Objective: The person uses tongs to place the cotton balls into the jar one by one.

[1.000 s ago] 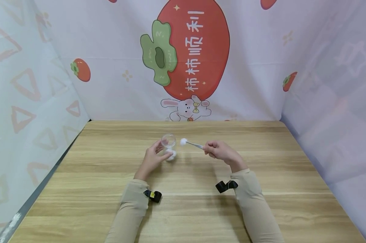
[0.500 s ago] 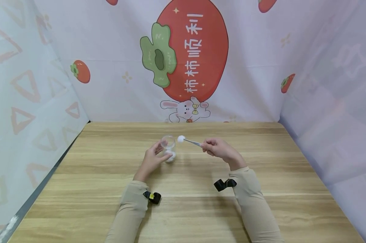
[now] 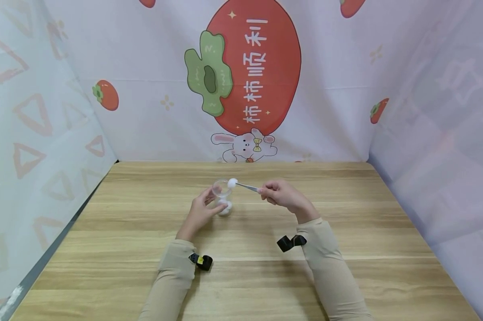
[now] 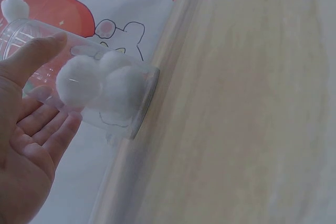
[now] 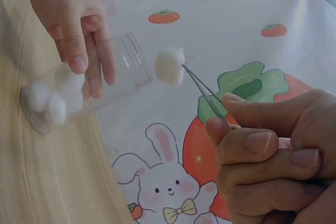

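**Cotton ball at the mouth of the jar**

Wooden table (image 3: 345,267) stands in front of a cloth backdrop (image 3: 145,67) printed with a big red persimmon and a small rabbit. On the table stands a clear jar (image 3: 222,196), upright, with white cotton balls (image 4: 102,85) lying on its bottom. The left hand (image 3: 199,211) holds the jar from the side, thumb and fingers curled around its wall. The right hand (image 3: 283,197) pinches thin metal tweezers (image 3: 247,187) between thumb and forefinger, the other fingers curled under. The tweezers point away from this grip toward the jar, and their tips clamp one cotton ball (image 3: 232,182). This ball hangs just at the rim of the jar, above the balls inside and above the left fingers (image 5: 79,51).
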{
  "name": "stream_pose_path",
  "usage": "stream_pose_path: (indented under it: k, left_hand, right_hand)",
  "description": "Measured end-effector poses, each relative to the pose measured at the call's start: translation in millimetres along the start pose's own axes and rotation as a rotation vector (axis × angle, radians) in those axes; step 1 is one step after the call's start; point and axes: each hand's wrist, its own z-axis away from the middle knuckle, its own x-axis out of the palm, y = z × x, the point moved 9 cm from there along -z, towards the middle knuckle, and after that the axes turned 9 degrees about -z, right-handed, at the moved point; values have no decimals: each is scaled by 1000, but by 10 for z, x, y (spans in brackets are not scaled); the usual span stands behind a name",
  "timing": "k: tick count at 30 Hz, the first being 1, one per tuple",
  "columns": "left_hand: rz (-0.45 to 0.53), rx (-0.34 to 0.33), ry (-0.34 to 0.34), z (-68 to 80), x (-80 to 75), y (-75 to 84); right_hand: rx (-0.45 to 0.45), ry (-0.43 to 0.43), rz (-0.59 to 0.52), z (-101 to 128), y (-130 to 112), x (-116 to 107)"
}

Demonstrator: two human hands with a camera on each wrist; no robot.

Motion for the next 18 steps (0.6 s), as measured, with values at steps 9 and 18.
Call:
stream_pose_path:
  k: [9,18]
  left_hand:
    - [-11,-6,3,2,-8,-8]
    - [-12,-6,1,-2,4,-1]
  right_hand:
    - [-3,-7,9,-24,-44,30]
    - [4,-17,17,-90,-72,103]
